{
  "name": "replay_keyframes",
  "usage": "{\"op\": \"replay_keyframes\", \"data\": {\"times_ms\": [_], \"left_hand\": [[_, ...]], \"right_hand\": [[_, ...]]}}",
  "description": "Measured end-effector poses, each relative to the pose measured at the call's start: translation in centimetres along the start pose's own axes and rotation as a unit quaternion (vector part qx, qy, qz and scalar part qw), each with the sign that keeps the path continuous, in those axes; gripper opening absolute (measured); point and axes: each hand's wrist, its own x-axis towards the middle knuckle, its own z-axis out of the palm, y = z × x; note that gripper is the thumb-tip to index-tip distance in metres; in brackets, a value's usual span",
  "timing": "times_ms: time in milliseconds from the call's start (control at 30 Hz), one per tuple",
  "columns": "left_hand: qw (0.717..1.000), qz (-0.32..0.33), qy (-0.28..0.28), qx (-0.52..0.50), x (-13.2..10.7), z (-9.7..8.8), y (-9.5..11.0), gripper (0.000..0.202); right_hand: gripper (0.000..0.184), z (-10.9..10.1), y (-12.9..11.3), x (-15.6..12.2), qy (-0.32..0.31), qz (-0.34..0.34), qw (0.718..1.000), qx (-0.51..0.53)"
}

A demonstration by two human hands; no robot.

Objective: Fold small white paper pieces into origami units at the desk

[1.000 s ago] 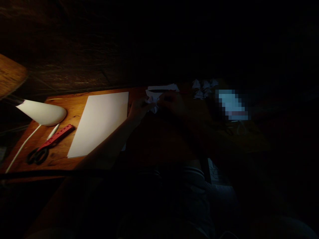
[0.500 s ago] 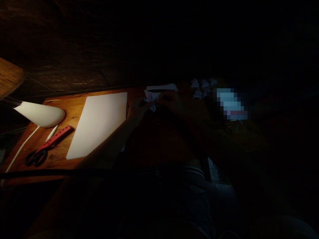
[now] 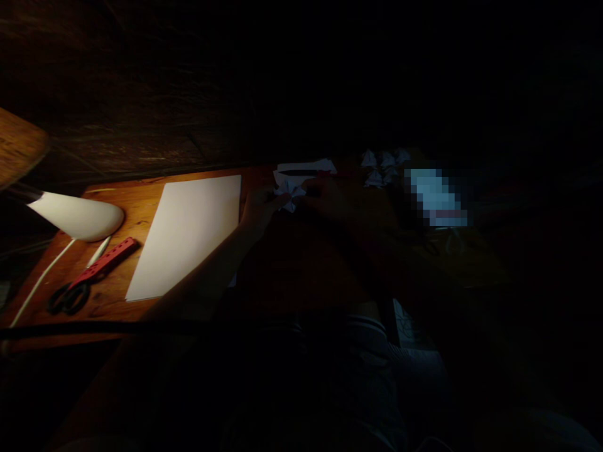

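We take this dim room for a home, though we cannot be sure. A wooden table (image 3: 147,221) with white paper (image 3: 191,232) and scissors (image 3: 97,269) suggests it.

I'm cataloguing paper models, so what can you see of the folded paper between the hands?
The folded paper is whitish, bluish in the dim light, with several pointed flaps spreading from its middle. The left hand holds one side, the right hand the other. It is over the wooden table, on the wearer's side of the knife. Its finer creases are lost in shadow; whether it touches the table cannot be told.
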Motion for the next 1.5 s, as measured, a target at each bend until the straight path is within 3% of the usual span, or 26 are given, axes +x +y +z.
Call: {"op": "replay_keyframes", "data": {"times_ms": [367, 600, 700, 867, 1033, 1167, 1300, 1500], "left_hand": [[1.0, 0.009, 0.007, -0.004, -0.1, 0.0, 0.9, 0.039], [0.992, -0.036, -0.019, -0.121, -0.2, 0.0, 1.5, 0.06], [0.991, -0.048, -0.019, -0.12, -0.1, -0.1, 1.5, 0.05], [0.995, -0.016, -0.056, -0.081, -0.1, 0.1, 1.4, 0.04], [0.997, 0.012, -0.03, -0.069, 0.2, 0.2, 0.9, 0.04], [0.997, 0.022, -0.019, -0.065, 0.3, 0.1, 0.5, 0.041], [0.998, 0.017, -0.006, -0.053, 0.3, 0.1, 0.6, 0.038], [0.999, 0.034, 0.003, -0.035, 0.0, 0.2, 1.2, 0.029]], "right_hand": [[0.027, -0.3, 0.1, 0.5, 0.033, -0.019, 0.999, 0.016], [0.004, -0.7, -0.5, 0.2, 0.057, -0.057, 0.995, 0.051], [0.009, -0.6, -0.3, 0.4, 0.054, -0.06, 0.995, 0.05], [0.014, -0.4, 0.1, 0.5, 0.054, -0.069, 0.995, 0.042], [0.021, -0.3, 0.3, 0.7, 0.093, -0.062, 0.993, 0.026], [0.012, -0.4, 0.8, 0.9, 0.123, -0.039, 0.99, 0.055], [0.033, -0.5, 0.8, 0.6, 0.088, 0.001, 0.994, 0.069], [0.048, 0.0, -0.6, -0.1, 0.02, -0.031, 0.996, 0.083]]}}
